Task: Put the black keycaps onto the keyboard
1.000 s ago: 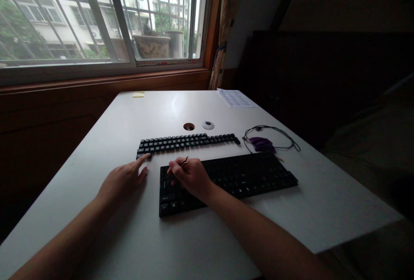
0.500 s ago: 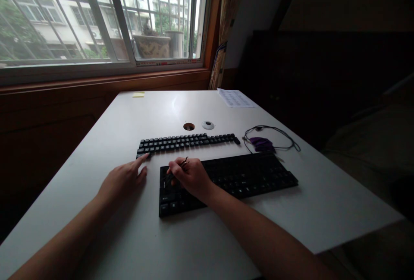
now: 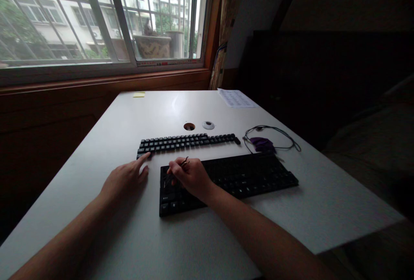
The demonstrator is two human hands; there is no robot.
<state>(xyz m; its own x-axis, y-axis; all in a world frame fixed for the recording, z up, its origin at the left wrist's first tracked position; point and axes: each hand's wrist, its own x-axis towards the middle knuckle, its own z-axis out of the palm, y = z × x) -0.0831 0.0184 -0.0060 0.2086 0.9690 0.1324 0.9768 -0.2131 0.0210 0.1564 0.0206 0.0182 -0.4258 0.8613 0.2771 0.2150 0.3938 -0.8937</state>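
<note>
My left hand reaches to the near left end of the rows of loose black keycaps. Its index finger is stretched out and touches a keycap there; the other fingers are loosely bent. Over the left part of a black keyboard, my right hand is closed in a pinch. A thin, curved tool, apparently a keycap puller, sticks up from its fingers. The fingers hide most of the tool and some of the keys under them.
Behind the keyboard's right end lie a coiled black cable and a purple cloth-like piece. A round hole and its grey cover are farther back. Printed paper and a yellow note lie at the white table's far edge.
Hardly anything differs. My left hand has shifted very slightly to the right, its index finger still at the keycaps; my right hand stays over the keyboard's left part.
</note>
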